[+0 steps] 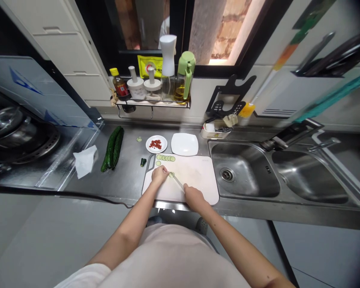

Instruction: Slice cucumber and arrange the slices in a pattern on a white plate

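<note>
My right hand (pixel 194 197) is closed round the handle of a small knife (pixel 179 183) over a white cutting board (pixel 198 182). At the blade's tip lies a pale green cucumber slice (pixel 171 175). Just left of that slice is my left hand (pixel 159 175), its fingers curled together; whether they pinch anything is too small to see. A row of overlapping cucumber slices (pixel 166 158) runs along the board's far edge, with a single slice (pixel 158 163) below it. A dark green cucumber end (pixel 143 162) sits on the counter beside the board.
Behind the board stand a plate of chopped red pieces (pixel 149 149) and a white square dish (pixel 184 144). Two whole cucumbers (pixel 112 149) and a white tissue (pixel 85 161) lie left. A double sink (pixel 243 170) is right; a seasoning rack (pixel 156 103) hangs on the wall.
</note>
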{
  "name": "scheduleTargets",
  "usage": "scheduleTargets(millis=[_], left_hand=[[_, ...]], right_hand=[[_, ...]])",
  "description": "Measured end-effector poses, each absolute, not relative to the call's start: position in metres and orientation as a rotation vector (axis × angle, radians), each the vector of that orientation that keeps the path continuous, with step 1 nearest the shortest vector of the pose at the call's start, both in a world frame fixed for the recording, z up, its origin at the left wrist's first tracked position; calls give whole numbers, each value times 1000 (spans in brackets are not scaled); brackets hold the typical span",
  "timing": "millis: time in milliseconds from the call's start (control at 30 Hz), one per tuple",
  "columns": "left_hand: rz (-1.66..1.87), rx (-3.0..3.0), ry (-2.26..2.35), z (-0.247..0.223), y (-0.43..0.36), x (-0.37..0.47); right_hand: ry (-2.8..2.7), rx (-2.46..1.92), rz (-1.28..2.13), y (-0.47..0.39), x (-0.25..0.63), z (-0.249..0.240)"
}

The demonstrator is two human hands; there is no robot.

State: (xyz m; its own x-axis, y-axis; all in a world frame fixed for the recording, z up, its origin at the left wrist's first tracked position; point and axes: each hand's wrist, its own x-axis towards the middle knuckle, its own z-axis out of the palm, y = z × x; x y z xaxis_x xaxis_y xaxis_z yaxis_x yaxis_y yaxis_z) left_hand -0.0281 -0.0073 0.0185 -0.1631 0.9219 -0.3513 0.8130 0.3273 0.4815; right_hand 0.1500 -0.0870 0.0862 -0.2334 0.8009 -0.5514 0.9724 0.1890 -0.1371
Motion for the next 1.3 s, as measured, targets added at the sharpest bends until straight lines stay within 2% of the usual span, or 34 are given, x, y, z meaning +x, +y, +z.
scheduleTargets(millis=[533,867,1300], left_hand=[[236,1505,2016,19,-7,-28],[237,1520,2017,17,-6,-28],[231,1535,1999,18,-7,-30]], right_hand=[[2044,1704,-687,-98,158,76],[2101,1657,-679,-87,147,88],[2166,1577,-498,-77,153,92]])
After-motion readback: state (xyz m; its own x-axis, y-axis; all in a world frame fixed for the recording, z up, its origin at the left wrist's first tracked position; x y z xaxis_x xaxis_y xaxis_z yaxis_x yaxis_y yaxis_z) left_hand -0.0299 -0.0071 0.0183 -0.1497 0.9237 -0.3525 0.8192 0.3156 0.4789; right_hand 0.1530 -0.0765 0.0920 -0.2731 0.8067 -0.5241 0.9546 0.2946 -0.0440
